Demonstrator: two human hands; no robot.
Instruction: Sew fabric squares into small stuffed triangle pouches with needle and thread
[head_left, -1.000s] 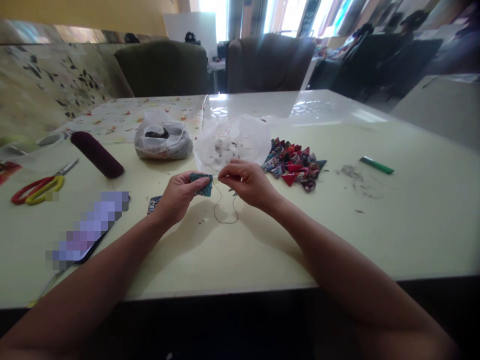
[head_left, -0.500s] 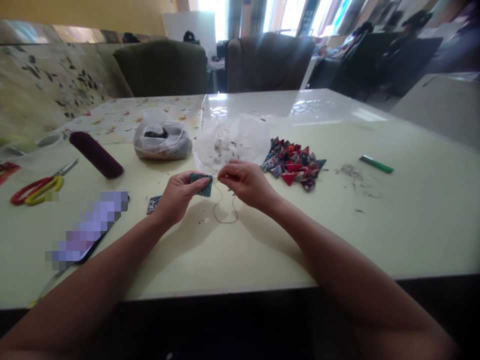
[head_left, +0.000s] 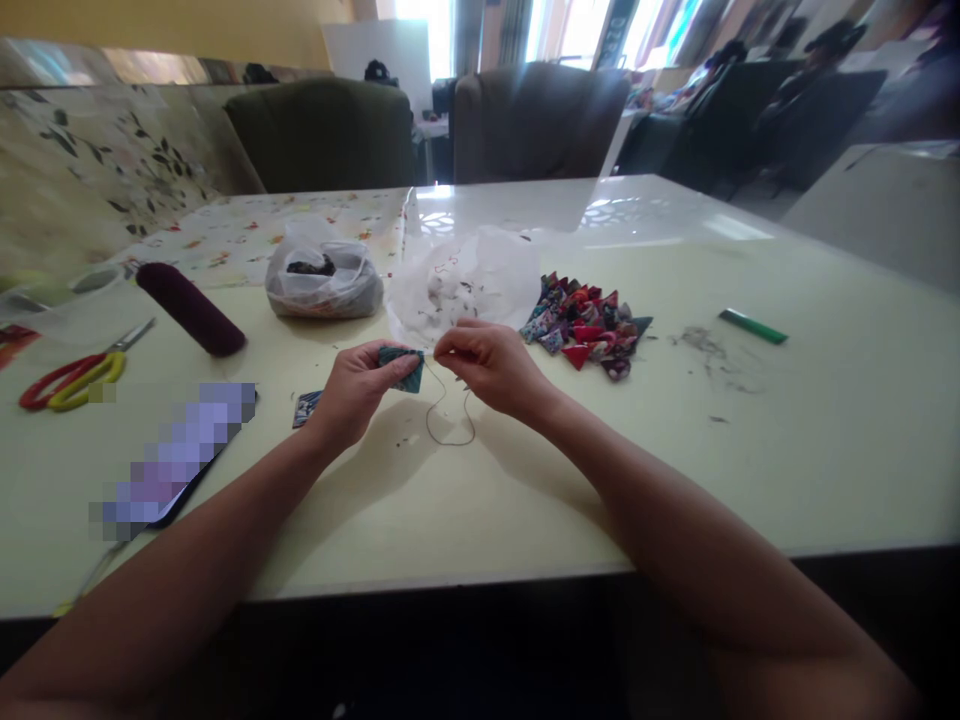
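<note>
My left hand (head_left: 352, 390) pinches a small teal patterned cloth piece (head_left: 405, 372) between thumb and fingers. Just to its right, my right hand (head_left: 487, 362) is closed in a pinch at the cloth's edge; what its fingertips hold is too small to make out. A dark thread (head_left: 450, 444) hangs in a loop below the two hands. Beside my left wrist lies another patterned cloth piece (head_left: 306, 408), partly covered. To the right of my right hand is a pile of small folded cloth pieces (head_left: 589, 325), mostly red and blue.
Behind my hands sit a white plastic bag (head_left: 465, 280) and a filled bag (head_left: 324, 280). At left are a dark purple roll (head_left: 191, 310), scissors (head_left: 75, 380) and a phone (head_left: 184, 455). A green object (head_left: 753, 326) and loose thread scraps (head_left: 709, 350) lie at right.
</note>
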